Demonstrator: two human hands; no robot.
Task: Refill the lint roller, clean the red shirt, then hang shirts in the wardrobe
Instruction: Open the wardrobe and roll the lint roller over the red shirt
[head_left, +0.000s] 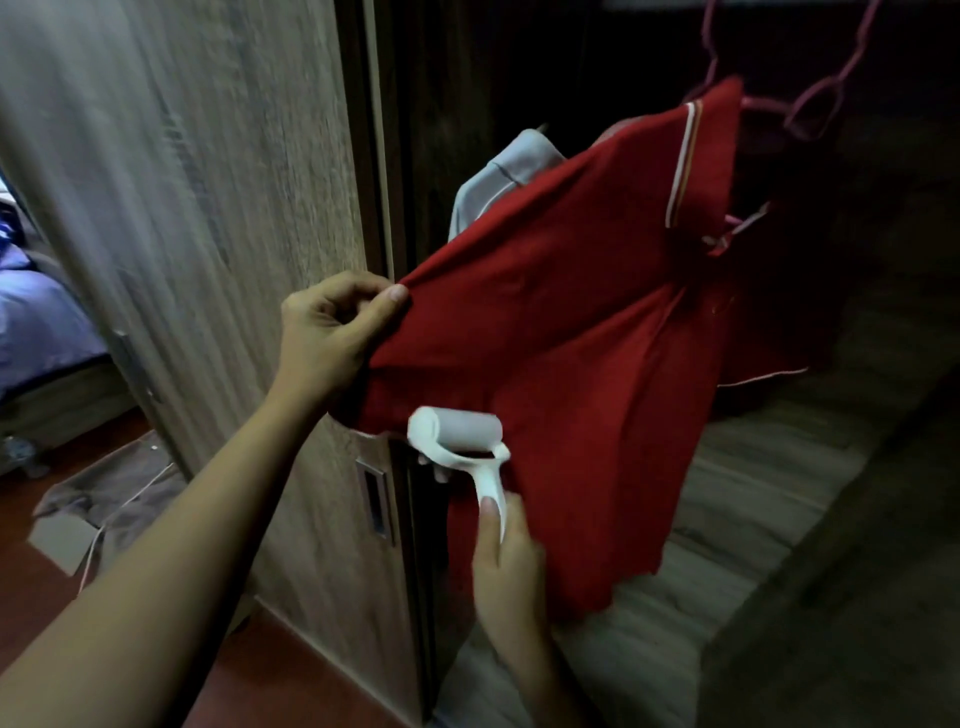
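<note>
Red shirt: hangs from a pink hanger in the open wardrobe, its lower part pulled out toward the camera. Left hand: pinches the shirt's edge, holding the cloth taut. Right hand: grips the white lint roller by its handle; roll lies against the shirt's lower front. Grey shirt: behind the red one. Wardrobe door: left

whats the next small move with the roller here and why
Probably roll the lint roller upward over the red shirt: the right hand has its head at the lower edge, and the left hand is pulling the fabric taut.
</note>
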